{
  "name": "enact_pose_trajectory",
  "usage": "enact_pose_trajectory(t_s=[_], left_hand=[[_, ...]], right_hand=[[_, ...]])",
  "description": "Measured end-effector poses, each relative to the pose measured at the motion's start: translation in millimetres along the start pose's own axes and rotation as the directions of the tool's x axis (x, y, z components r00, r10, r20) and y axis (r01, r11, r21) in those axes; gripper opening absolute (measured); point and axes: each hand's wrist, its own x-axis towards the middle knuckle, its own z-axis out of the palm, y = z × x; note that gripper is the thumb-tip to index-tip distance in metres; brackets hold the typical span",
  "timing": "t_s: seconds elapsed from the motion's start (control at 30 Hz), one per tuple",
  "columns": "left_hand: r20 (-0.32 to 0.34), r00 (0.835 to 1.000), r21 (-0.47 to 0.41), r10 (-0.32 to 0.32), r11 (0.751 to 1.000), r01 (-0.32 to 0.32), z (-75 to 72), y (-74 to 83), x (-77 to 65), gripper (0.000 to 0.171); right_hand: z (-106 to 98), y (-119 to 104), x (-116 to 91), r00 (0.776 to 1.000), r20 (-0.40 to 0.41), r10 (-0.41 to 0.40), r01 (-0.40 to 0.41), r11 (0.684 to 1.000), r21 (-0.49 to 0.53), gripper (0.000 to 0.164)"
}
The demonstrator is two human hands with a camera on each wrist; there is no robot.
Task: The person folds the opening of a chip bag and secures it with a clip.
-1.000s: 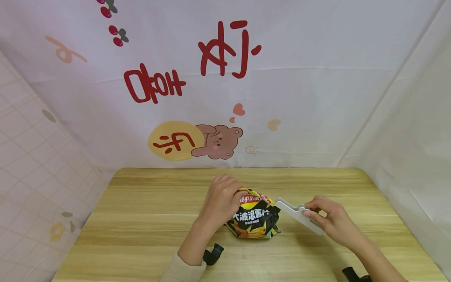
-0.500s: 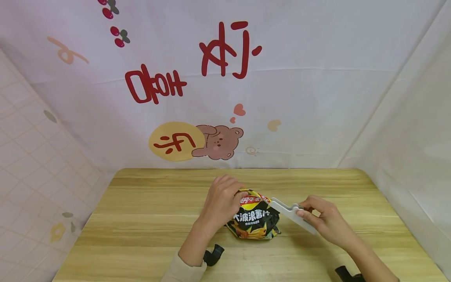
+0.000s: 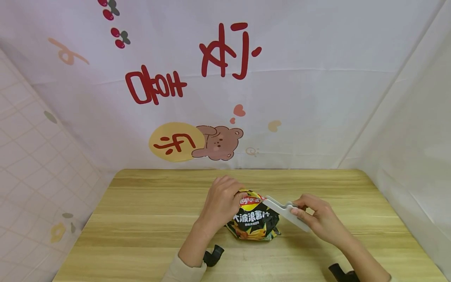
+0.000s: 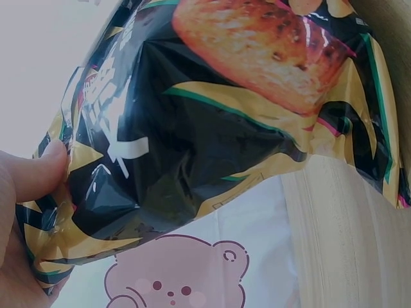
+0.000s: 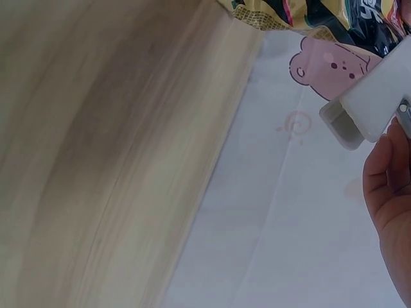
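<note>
A black and yellow bag of potato chips point(image 3: 255, 219) stands on the table, its top edge pinched by my left hand point(image 3: 221, 201). In the left wrist view, the thumb point(image 4: 38, 176) presses on the corner of the glossy bag point(image 4: 212, 135). My right hand point(image 3: 321, 220) grips a long white bag clip point(image 3: 287, 213) between thumb and fingers. The clip slants up to the left, its far end at the bag's top right edge. How much of the edge lies inside the clip is hidden. The clip's hollow end point(image 5: 350, 128) shows in the right wrist view.
A wooden table point(image 3: 148, 219) lies under both hands. Behind it hangs a white cloth backdrop point(image 3: 310, 117) with a printed bear point(image 3: 220, 143). Black curved pieces point(image 3: 213, 255) show beside both wrists.
My right hand has moved left with the clip, bringing its far end further along the bag's top edge. The left hand and the bag stay almost still.
</note>
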Motion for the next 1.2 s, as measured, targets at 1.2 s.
enact_pose_trajectory(t_s=[1.2], left_hand=[[0.042, 0.996, -0.065, -0.073, 0.995, 0.075, -4.1, 1.9, -0.9, 0.008]], right_hand=[[19.2, -13.2, 29.4, 0.999, 0.005, -0.041, 0.04, 0.998, 0.037, 0.036]])
